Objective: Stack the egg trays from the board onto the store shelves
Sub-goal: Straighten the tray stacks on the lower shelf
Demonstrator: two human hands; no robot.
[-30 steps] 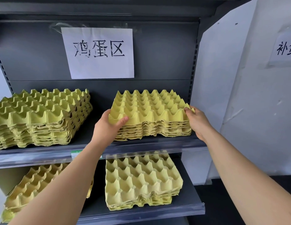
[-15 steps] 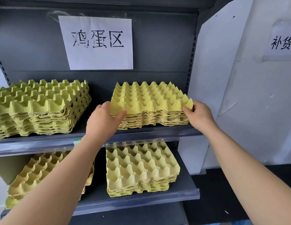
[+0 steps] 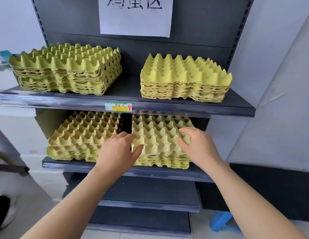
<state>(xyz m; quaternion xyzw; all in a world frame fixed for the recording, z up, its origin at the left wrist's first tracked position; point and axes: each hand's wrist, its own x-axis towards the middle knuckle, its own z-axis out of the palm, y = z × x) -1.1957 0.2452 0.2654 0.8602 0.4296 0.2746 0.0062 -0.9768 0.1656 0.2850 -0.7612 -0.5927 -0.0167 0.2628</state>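
The person is leaning in to the lower shelf, both hands on the right-hand stack of egg trays. The left hand is lying fairly straight against the stack's near left corner, thumb across the front, pressing rather than clutching. The right hand is resting on the near right cups with its fingers bent over them; I cannot tell whether they are grasping or only pushing down. Just left of the left fingers another stack is sitting, and two more stacks are above on the upper shelf. This looks like settling and squaring the pile. Next probably comes letting go and fetching more trays; the board is out of sight.
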